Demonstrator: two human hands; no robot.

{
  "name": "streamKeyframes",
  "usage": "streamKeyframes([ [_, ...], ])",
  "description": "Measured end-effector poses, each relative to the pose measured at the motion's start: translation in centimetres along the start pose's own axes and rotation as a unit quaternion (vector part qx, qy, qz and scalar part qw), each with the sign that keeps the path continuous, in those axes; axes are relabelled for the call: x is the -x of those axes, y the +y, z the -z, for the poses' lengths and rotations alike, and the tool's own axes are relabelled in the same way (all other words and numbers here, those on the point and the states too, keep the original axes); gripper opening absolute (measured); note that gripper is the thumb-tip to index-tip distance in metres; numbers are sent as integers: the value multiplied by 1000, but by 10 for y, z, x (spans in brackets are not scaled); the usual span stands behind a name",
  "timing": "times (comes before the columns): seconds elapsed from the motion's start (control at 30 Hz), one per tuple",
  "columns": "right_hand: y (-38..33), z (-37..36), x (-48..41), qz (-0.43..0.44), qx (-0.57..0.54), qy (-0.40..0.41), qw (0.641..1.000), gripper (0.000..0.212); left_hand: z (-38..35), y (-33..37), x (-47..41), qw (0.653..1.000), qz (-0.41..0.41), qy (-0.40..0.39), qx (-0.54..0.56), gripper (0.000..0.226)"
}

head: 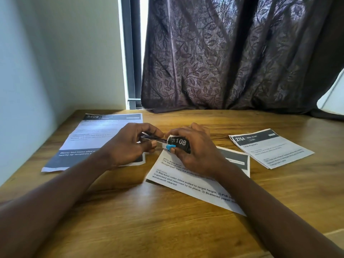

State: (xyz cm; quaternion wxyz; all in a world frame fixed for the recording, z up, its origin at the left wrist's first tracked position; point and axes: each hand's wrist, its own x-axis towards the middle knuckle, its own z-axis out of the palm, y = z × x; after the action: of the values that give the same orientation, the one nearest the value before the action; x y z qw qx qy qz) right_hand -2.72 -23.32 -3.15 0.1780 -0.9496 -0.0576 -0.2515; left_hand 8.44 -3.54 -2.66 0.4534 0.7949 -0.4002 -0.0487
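A printed sheet headed 3108 (186, 185) lies on the wooden table (167, 229) in front of me. My right hand (197, 157) grips its top corner (179, 142), which is curled up off the table. My left hand (128, 144) holds a slim black and silver tool (154, 139), which looks like a small stapler. The tool's tip, with a blue part (170, 146), meets the curled corner. The two hands are close together at the middle of the table. My fingers hide most of the tool.
A sheet headed 3409 (100, 131) lies flat at the left, partly under my left hand. A small stack headed 2764 (273, 148) lies at the right. A dark patterned curtain (232, 53) hangs behind the table, and a wall (37, 71) borders its left side.
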Motion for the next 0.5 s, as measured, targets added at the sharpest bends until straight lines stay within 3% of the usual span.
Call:
streamKeyframes([
  [0.17, 4, -1, 6, 7, -57, 16, 998, 43, -5, -1, 3, 989, -66, -8, -134, 35],
  [0.27, 7, -6, 5, 6, -98, 39, 994, 41, -11, -3, 3, 980, -108, 32, -165, 27],
  [0.37, 9, -8, 4, 17, -111, 76, 991, 46, -11, -1, 3, 989, -79, 75, -96, 18],
  [0.5, 9, -10, -1, 41, -37, 153, 987, 36, -11, 8, 5, 996, -14, 73, 56, 15],
])
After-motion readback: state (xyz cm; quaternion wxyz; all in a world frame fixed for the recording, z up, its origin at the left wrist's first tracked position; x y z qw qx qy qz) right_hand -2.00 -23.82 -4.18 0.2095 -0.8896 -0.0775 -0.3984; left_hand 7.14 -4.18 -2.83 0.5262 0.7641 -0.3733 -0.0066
